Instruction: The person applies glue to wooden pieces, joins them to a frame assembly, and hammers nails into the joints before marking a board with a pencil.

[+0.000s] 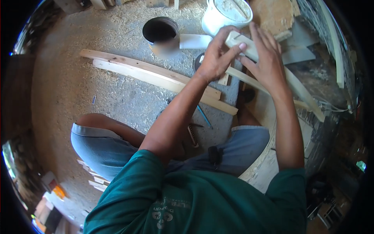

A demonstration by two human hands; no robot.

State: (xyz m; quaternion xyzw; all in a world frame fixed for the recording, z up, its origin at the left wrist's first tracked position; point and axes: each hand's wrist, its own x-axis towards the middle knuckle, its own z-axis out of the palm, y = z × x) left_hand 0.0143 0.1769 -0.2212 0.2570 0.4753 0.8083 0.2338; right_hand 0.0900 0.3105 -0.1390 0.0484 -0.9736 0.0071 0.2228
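A pale block (232, 38) with a thin dark line near its end is between both hands at the upper right. My left hand (217, 58) grips its left part, with the thumb lying across the face. On the other side, my right hand (269, 60) holds it between the thumb below and the fingers above. Two long wooden strips (156, 71) lie side by side on the grey floor, left of the hands and beyond the knees. A blue pencil-like stick (204, 116) rests near the strips' right ends.
A white bucket (211, 19) stands just beyond my hands. Left of it are a dark round container (159, 29) and a white piece (194, 41). Long pale strips (304, 91) lie at the right. Wood shavings cover much of the floor (78, 82).
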